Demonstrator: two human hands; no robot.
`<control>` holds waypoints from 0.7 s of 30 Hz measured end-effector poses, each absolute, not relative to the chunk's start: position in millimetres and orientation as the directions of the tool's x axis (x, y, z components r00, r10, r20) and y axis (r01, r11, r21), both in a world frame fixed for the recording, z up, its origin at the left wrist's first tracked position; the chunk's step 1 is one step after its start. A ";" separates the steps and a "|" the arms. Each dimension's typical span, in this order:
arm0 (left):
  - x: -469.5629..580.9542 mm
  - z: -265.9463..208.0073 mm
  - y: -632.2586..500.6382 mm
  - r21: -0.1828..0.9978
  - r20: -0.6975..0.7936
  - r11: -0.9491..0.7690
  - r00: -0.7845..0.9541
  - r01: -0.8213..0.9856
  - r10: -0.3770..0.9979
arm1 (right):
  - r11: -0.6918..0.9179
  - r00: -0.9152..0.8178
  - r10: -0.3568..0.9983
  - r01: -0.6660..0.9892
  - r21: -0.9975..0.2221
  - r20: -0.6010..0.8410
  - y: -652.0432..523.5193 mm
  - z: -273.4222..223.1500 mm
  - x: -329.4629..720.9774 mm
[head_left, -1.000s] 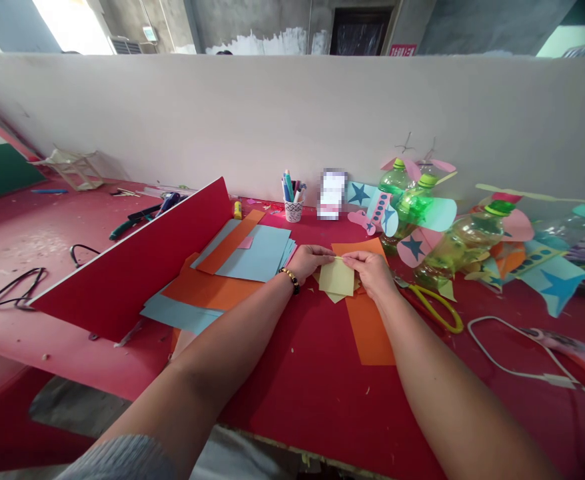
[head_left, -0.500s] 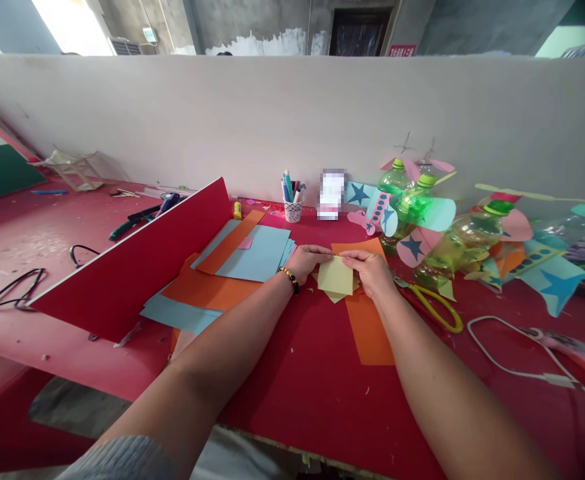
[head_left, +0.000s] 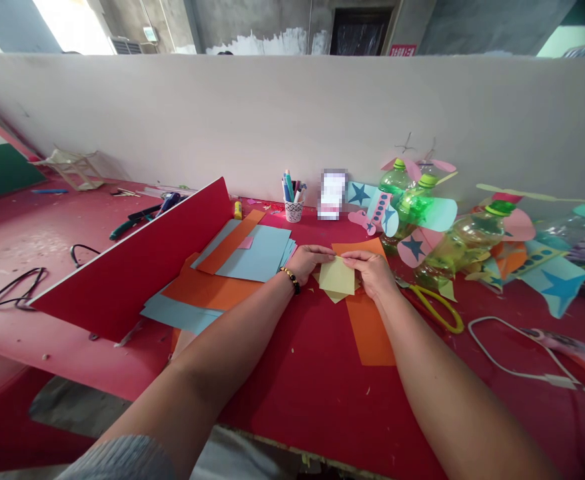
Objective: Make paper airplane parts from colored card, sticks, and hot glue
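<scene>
A small pale yellow square of paper [head_left: 337,277] is held up by its top edge between my two hands. My left hand [head_left: 308,262], with a beaded bracelet at the wrist, pinches the top left corner. At the top right, my right hand [head_left: 371,268] pinches the same edge between thumb and fingers. More yellow paper pieces show below and behind the square, partly hidden by it. Under my right hand and forearm lies orange paper [head_left: 370,333] on the red table [head_left: 302,387].
Blue sheets [head_left: 260,257] and orange paper [head_left: 212,291] lie left, beside a red upright divider [head_left: 137,267]. A pen cup [head_left: 293,211] stands behind. At right are yellow-handled scissors [head_left: 440,308], a white cable [head_left: 505,371], a glue gun [head_left: 572,350] and decorated plastic bottles [head_left: 477,233].
Almost nothing differs. Both hands keep their pinch on the yellow paper, and the whole view has shifted very slightly.
</scene>
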State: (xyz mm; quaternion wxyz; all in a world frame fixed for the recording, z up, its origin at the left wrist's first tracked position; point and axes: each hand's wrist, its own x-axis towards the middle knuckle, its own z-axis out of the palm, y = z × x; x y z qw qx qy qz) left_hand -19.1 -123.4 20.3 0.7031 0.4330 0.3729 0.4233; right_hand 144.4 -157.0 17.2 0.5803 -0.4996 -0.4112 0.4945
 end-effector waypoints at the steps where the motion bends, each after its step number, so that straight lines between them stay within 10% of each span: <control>1: -18.8 20.5 -123.6 0.924 -0.154 0.264 0.363 -0.276 0.919 | 0.017 0.176 0.984 -0.160 -0.987 -0.012 -156.9 17.0 144.4; 21: -21.6 23.0 -122.9 0.968 -0.111 0.179 0.339 -0.176 0.934 | -0.009 0.160 0.987 -0.051 -0.999 -0.017 -155.9 15.6 148.0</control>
